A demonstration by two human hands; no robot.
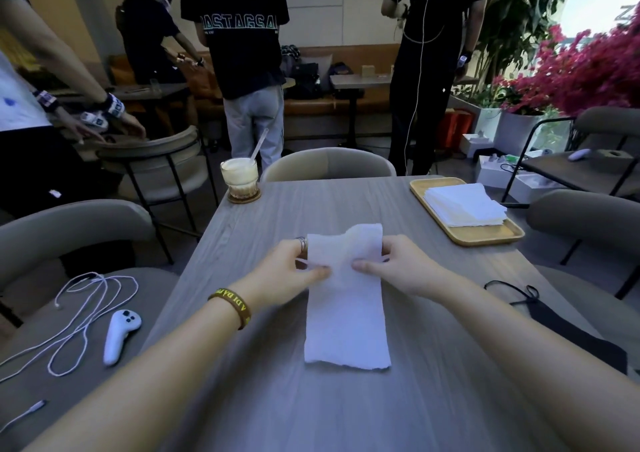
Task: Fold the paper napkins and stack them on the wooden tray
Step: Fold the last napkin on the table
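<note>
**Napkin mid-table, far end in both hands**

Long white napkin lies lengthwise on the table. Its near end is flat, its far end lifted and curling. Left hand pinches the left edge, thumb on top. Right hand pinches the right edge likewise (fingers of both mostly hidden behind the paper). Tray sits far right, well apart, with a white stack on it; sheet count unreadable. Forearms blurred. Drink at far left corner.
</note>
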